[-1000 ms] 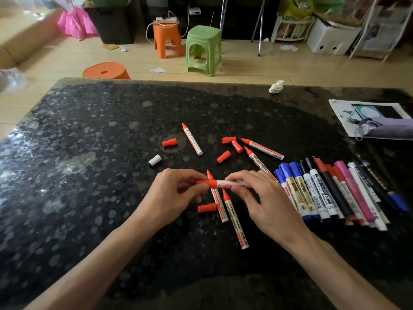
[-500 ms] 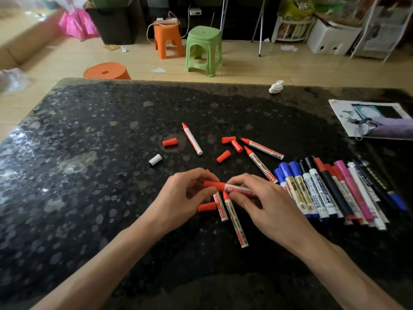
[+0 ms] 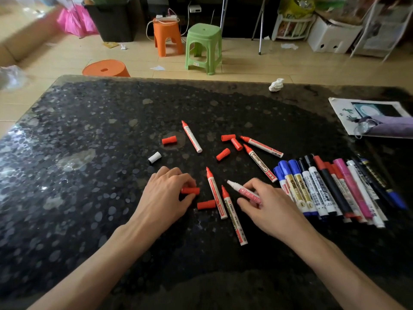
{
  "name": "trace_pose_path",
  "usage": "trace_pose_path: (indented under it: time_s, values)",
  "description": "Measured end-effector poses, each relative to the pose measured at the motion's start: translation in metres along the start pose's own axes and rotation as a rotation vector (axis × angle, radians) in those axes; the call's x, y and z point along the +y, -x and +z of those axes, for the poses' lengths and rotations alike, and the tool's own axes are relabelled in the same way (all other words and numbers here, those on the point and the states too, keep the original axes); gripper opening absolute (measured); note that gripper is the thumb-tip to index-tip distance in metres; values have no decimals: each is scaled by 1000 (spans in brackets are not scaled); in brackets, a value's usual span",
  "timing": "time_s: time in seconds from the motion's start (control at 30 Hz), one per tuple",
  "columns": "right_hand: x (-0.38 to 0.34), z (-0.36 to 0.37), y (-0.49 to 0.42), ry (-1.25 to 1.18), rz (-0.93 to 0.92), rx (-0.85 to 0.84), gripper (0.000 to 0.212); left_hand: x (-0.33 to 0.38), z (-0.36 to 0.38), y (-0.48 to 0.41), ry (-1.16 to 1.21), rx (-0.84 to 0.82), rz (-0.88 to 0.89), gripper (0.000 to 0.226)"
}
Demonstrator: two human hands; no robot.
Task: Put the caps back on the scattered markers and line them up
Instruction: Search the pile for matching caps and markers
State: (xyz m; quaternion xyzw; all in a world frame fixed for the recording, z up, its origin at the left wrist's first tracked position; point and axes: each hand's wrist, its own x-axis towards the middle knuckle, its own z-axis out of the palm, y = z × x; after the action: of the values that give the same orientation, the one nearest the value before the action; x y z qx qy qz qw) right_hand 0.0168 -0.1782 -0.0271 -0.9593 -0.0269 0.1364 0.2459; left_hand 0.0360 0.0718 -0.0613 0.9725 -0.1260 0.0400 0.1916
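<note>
Got left hand (image 3: 166,198) fingers clamped on a small red plastic cap (image 3: 190,190) mid-frame, right hand (image 3: 266,204) pinching a bare white-tipped pink-labelled marker (image 3: 243,190) to its right, so could jam on the wrong colour with the short white cap (image 3: 154,157) lying up-left on the speckled dark surface (image 3: 89,198).

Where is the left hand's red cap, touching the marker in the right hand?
Apart. The head view shows a plain gap between the red cap pinched in the left hand and the right hand's marker.

A green stool (image 3: 203,47) and orange stool (image 3: 166,35) stand on tan floor tiles (image 3: 245,63) beyond the black table (image 3: 89,175).
</note>
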Motion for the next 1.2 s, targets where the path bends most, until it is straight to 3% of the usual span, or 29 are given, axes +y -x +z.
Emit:
trace_pose_path:
  time_s: [0.17, 0.43, 0.57, 0.7, 0.93, 1.2]
  values:
    - [-5, 11, 0, 7, 100, -98, 29, 1, 3, 2, -30, -22, 1, 28]
    - [-4, 9, -4, -38, 198, -70, 20, 6, -3, 1, 44, -23, 5, 23]
    - [-2, 9, -5, -50, 137, 46, 20, 6, 0, 2, 13, -83, 129, 34]
    - [1, 2, -4, -81, 37, -2, 20, 9, 4, 5, -24, -89, 212, 24]
    - [10, -12, 2, -65, -181, 112, 26, 10, -14, -7, 321, -18, 20, 11]
    - [6, -5, 2, 11, -268, 210, 32, 17, -15, -6, 409, -40, 4, 12]
